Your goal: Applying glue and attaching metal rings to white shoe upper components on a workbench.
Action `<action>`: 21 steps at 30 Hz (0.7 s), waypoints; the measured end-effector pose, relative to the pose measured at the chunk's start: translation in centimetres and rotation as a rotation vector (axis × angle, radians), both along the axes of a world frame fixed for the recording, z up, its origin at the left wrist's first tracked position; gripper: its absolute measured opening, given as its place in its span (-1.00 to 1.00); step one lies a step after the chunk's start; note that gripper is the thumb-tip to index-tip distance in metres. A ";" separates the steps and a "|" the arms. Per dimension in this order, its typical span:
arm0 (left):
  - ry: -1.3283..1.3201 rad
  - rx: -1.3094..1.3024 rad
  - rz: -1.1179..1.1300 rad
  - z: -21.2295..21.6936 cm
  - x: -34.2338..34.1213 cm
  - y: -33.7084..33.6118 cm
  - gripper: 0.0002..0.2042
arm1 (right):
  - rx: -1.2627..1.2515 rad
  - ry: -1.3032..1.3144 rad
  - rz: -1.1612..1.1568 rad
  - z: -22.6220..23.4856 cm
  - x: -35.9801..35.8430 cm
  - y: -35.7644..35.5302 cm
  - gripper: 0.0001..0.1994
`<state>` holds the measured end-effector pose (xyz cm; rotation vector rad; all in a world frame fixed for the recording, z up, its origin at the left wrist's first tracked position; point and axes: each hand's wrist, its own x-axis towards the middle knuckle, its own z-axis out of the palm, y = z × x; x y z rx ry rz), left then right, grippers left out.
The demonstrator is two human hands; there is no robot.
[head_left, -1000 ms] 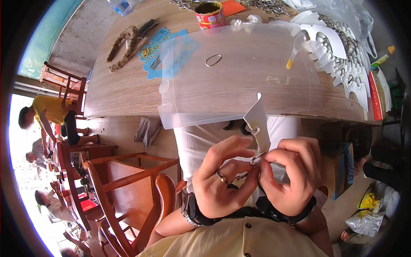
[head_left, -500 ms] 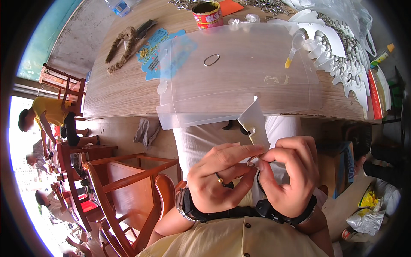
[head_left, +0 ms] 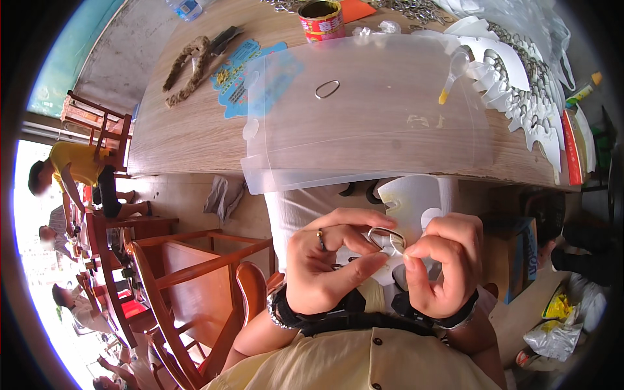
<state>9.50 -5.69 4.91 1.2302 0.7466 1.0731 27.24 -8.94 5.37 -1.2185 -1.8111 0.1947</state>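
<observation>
Over my lap, my left hand (head_left: 331,263) pinches an oval metal ring (head_left: 376,233) between thumb and fingers. My right hand (head_left: 445,263) has thumb and forefinger closed at the ring's other end, on the edge of a white die-cut card (head_left: 419,195). The card lies behind the fingertips, its broad part spread toward the table. Exactly how ring and card meet is partly hidden by the fingers. A second oval metal ring (head_left: 327,89) rests on the translucent plastic sheet (head_left: 383,123) on the table.
Strung metal rings (head_left: 546,97) and white cards (head_left: 497,62) crowd the table's right side. An open red tin (head_left: 322,26), a spoon with a yellow tip (head_left: 450,78), a blue card (head_left: 237,91) and a brown fuzzy strip (head_left: 185,68) lie around. A wooden chair (head_left: 201,279) stands left.
The card has turned, showing its broad face and a rounded tab. My fingers have opened around the ring, which now shows more fully. The view shifted slightly.
</observation>
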 end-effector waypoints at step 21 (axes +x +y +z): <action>0.439 0.454 0.110 1.6 0.8 -0.5 -0.91 | 0.021 -0.222 -0.050 1.6 -0.1 0.5 -0.78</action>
